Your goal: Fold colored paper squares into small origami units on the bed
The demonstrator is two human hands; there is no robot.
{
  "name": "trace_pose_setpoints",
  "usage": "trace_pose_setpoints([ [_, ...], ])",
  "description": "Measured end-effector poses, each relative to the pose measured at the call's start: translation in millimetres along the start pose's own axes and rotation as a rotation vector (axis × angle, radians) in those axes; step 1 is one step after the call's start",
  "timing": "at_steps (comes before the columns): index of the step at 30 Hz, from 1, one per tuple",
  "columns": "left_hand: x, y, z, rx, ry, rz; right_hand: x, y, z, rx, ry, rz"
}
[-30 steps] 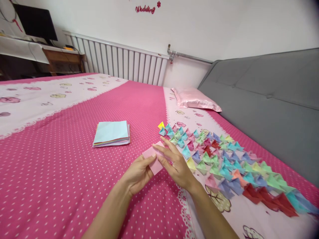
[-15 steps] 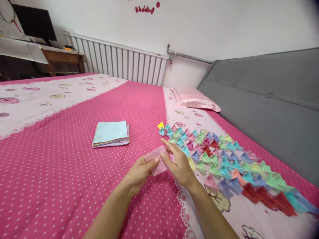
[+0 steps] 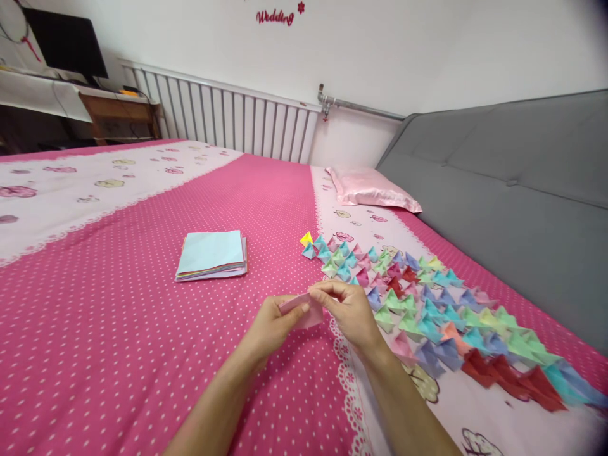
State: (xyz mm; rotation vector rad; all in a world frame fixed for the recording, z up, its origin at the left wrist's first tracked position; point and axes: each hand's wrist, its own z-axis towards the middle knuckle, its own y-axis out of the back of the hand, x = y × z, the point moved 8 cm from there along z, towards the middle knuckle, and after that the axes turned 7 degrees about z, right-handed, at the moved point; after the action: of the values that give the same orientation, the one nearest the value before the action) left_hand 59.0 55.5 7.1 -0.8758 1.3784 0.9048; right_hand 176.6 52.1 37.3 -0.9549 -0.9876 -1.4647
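Observation:
Between my hands is a small folded piece of pink paper (image 3: 311, 315), held above the bedspread. My left hand (image 3: 275, 323) grips its left side, with the thumb lying across the front. At the paper's upper right edge, my right hand (image 3: 349, 313) pinches with thumb and fingertips. Right of my hands stand rows of small folded paper boats (image 3: 432, 310) in many colours. A stack of square coloured paper (image 3: 211, 254), light blue on top, lies to the left.
A pink dotted bedspread (image 3: 142, 316) covers the bed. A pink pillow (image 3: 373, 189) lies at the far side beside a grey headboard (image 3: 503, 152). Behind the bed are a white radiator (image 3: 223, 114) and a desk with a black monitor (image 3: 66, 43).
My right hand has drawn its outstretched fingers in to a pinch at the paper's top edge. The paper has tilted and looks narrower now; the left hand still holds it.

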Motion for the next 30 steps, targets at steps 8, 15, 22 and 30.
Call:
trace_pose_setpoints([
  [8, 10.0, -2.6, 2.9, 0.045, 0.042, -0.025, -11.1, 9.8, -1.0, -0.126, -0.125, 0.127],
  [15, 14.0, -3.8, 4.4, 0.051, 0.047, -0.049, -14.5, 14.1, -0.5, -0.193, -0.162, 0.224],
  [22, 10.3, 1.9, 1.8, -0.02, 0.086, -0.223, -18.8, 0.7, -3.8, -0.111, -0.231, 0.262],
  [30, 16.7, 3.8, 2.8, -0.04, 0.113, -0.27, -22.5, 3.3, -3.8, -0.15, -0.241, 0.262],
])
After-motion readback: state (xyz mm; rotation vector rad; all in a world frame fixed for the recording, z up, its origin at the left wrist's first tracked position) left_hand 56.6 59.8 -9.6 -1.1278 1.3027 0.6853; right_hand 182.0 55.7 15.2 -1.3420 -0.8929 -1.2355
